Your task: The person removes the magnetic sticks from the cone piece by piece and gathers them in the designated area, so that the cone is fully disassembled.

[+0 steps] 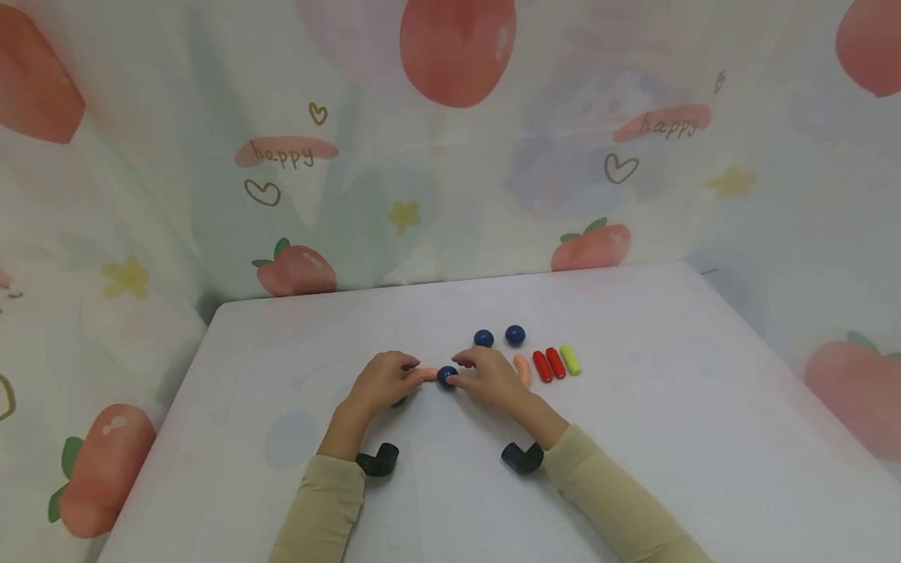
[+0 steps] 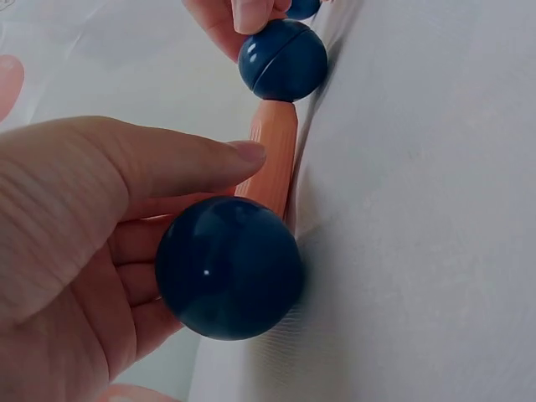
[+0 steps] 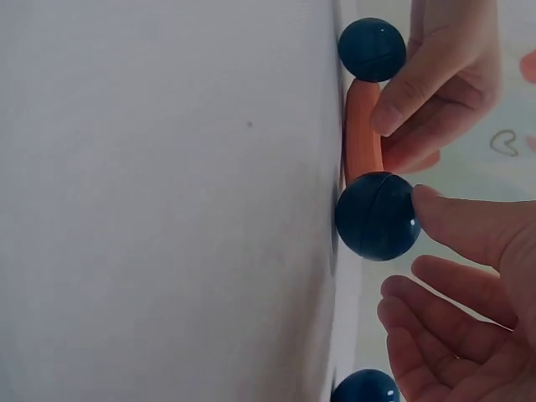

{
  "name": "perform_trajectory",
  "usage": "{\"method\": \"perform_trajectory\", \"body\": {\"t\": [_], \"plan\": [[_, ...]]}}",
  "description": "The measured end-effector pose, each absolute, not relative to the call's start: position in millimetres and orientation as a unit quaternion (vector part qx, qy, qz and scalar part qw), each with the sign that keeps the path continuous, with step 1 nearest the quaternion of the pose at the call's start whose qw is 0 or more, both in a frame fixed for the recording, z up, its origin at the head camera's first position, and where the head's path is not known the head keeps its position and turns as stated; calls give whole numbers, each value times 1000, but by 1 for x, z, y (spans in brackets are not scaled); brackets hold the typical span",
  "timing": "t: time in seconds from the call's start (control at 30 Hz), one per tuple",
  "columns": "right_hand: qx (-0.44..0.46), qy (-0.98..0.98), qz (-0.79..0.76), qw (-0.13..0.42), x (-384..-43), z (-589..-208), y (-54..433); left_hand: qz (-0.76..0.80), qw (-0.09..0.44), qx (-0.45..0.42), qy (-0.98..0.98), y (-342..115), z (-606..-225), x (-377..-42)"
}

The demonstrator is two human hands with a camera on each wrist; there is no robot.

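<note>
My left hand (image 1: 382, 383) pinches a short orange rod (image 2: 272, 159) between thumb and fingers. A shiny dark blue ball (image 2: 230, 268) sits at the rod's near end in the left wrist view. Another blue ball (image 3: 378, 216), with a seam round it, meets the rod's other end. At that second ball is my right hand (image 1: 490, 375), its thumb tip against the ball's side. The other fingers of the right hand are spread loosely, apart from the ball in the right wrist view. Rod and balls form a line low over the white tabletop.
Two more blue balls (image 1: 515, 335) lie farther back. Right of the right hand are a curved orange rod (image 1: 522, 371), two red rods (image 1: 549, 364) and a yellow-green rod (image 1: 571, 360). Black wrist-camera pieces (image 1: 381, 460) show by both wrists. A printed cloth (image 1: 464, 188) hangs behind the table.
</note>
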State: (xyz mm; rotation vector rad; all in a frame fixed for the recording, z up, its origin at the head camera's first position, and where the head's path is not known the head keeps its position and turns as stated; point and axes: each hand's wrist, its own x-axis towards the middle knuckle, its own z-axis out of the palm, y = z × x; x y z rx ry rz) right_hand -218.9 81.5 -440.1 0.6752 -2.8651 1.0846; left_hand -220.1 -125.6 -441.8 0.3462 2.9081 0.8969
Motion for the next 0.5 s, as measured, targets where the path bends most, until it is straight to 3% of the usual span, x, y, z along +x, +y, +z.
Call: {"method": "perform_trajectory", "body": {"t": [0.5], "plan": [[229,-887,399,-30,-227,-450,78,312,8,131,941,-121,-451,-221]]}}
